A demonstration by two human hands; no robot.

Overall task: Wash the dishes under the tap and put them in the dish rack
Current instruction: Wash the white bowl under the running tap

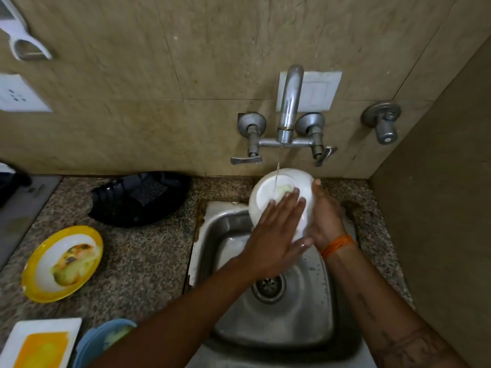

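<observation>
The white bowl [268, 192] tilts under the tap [288, 104], right hand [325, 216] gripping its rim, left hand [276, 229] flat across it.

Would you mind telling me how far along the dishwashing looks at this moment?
Nothing looks finished: the black rack holds no washed dish. In hand: the white bowl, held by the right hand under the tap while the left hand rubs it flat. Left: the yellow-rimmed plate, white tray and blue bowl wait dirty on the counter.
</observation>
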